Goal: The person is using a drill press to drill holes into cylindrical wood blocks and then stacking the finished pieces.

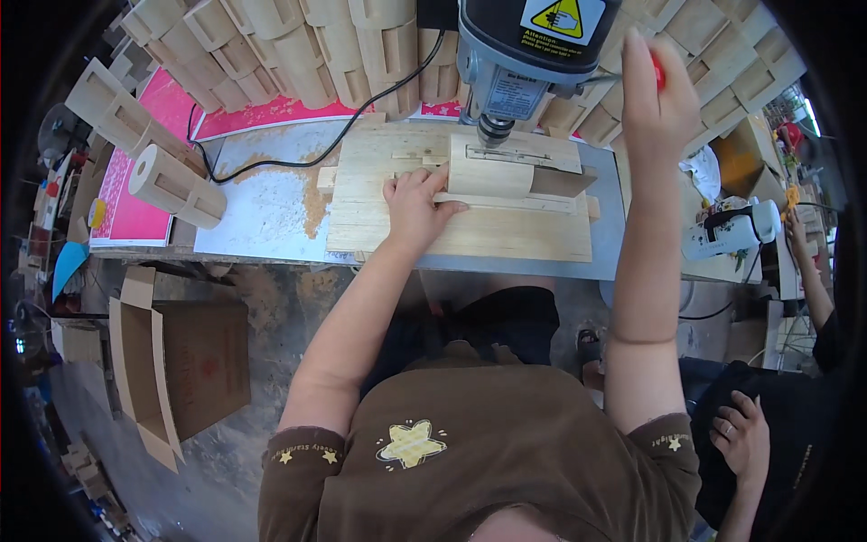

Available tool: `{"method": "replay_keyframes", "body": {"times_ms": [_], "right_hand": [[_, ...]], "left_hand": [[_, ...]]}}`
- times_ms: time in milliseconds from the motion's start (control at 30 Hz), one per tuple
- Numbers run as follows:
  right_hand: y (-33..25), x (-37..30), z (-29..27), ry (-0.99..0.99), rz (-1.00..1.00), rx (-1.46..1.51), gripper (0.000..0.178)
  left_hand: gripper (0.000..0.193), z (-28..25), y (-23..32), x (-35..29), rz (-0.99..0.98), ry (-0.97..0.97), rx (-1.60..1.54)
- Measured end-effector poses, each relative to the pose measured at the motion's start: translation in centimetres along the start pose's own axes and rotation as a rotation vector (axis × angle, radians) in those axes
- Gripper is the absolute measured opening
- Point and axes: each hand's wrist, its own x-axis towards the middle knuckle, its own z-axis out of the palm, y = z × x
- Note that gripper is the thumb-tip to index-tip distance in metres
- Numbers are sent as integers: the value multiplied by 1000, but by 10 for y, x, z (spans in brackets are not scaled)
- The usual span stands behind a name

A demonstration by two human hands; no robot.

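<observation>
A pale wooden cylinder with a slot cut in its top lies on its side in a wooden jig, beneath a bench drill press. The drill's chuck is just above the slot; the bit's tip is hard to make out. My left hand grips the cylinder's left end, fingers behind and thumb along the near strip of the jig. Raised at the right, my right hand is closed around the red knob of the drill's lever, slightly blurred.
Stacked wooden cylinders line the back of the bench. Another cylinder stands at the left, near sawdust and a black cable. An open cardboard box sits on the floor. At right are a white jug and a co-worker's hand.
</observation>
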Motion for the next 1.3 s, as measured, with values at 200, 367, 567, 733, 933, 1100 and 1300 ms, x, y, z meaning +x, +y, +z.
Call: {"method": "replay_keyframes", "body": {"times_ms": [200, 367, 567, 733, 933, 1100, 1300], "right_hand": [[32, 52, 29, -146, 267, 14, 21], [63, -13, 9, -396, 273, 190, 34], [81, -121, -3, -762, 47, -79, 35], [65, -134, -22, -750, 52, -140, 31], [38, -154, -36, -723, -3, -72, 30], [30, -158, -24, -710, -15, -38, 30], [31, -155, -22, -730, -29, 15, 29]], "left_hand": [[51, -1, 8, 2, -24, 5, -46], [56, 1, 4, 5, -94, -33, -130], [45, -3, 1, 12, -3, 45, -227], [34, -72, -47, -17, 56, 2, -362], [21, -186, -58, -57, -673, 176, -813], [25, -186, -36, -57, -892, 99, -1154], [27, -141, -10, -53, -911, -126, -838]]}}
